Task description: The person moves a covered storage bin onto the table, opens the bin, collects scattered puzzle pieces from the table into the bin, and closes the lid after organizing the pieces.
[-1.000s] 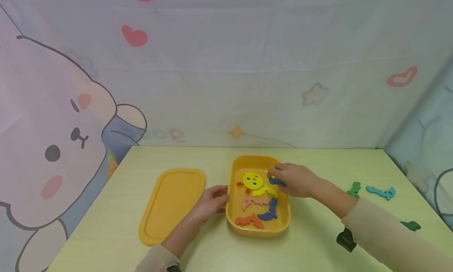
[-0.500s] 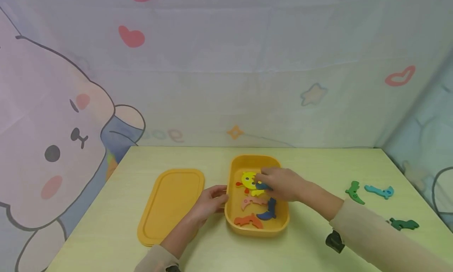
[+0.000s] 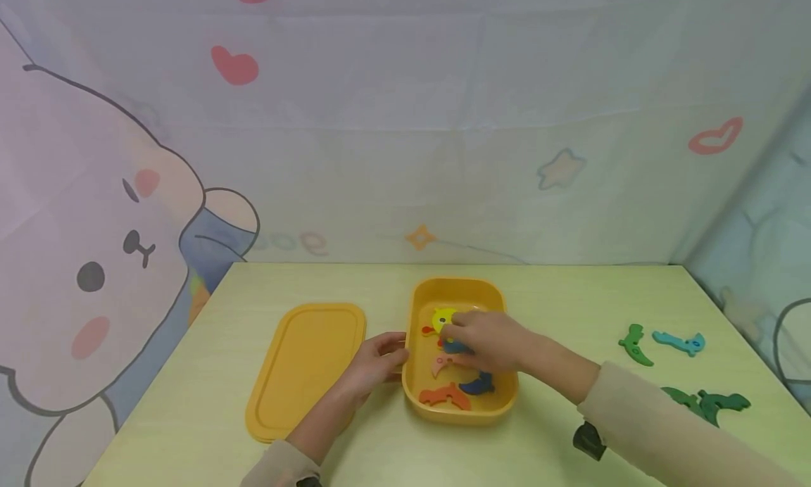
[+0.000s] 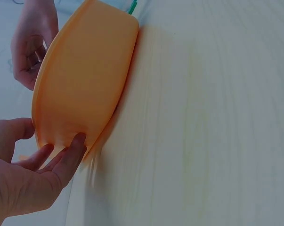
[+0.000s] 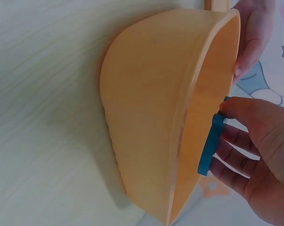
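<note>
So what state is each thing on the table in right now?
Yellow box: open, on the table, foam pieces inside.
Lid: off, flat beside the box.
Left hand: fingers straight, steadying the box's side.
Right hand: inside the box, pinching a teal piece.
Orange piece: lying flat in the box.
Green pieces: loose on the table.
</note>
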Tool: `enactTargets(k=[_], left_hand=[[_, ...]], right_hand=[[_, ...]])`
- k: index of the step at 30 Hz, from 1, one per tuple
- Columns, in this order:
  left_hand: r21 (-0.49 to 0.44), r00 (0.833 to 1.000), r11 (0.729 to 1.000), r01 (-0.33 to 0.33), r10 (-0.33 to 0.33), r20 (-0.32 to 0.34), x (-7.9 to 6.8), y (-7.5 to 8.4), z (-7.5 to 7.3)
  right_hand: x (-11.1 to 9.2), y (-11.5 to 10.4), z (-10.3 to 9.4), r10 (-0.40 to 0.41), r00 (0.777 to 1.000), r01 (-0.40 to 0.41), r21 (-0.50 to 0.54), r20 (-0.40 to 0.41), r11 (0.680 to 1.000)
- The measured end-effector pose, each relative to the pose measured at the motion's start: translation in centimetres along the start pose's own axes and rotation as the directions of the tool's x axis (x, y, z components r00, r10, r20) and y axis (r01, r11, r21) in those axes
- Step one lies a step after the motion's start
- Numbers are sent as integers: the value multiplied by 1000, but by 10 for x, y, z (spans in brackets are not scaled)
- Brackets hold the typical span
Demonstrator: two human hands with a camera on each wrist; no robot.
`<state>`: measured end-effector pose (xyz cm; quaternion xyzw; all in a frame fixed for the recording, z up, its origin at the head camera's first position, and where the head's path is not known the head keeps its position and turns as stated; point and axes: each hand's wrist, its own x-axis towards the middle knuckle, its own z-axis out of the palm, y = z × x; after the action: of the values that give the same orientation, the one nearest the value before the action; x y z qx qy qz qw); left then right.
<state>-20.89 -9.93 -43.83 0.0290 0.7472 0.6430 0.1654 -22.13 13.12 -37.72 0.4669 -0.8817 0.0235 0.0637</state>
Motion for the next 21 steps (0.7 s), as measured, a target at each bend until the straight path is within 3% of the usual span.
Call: enactTargets(k=[5, 16, 21], left_hand=[[-8, 1000, 1000, 0, 0, 5, 0, 1, 0], [1, 1000, 1000, 12, -12, 7, -1, 3, 1], [-6, 1000, 1000, -14, 14, 3, 1, 0, 1]], right_hand=[[1, -4, 1, -1, 1000, 1, 4, 26, 1000], [-1, 1, 7, 0, 1000, -1, -25, -31, 1000], [-4, 4, 6, 14, 999, -15, -29, -34, 999]])
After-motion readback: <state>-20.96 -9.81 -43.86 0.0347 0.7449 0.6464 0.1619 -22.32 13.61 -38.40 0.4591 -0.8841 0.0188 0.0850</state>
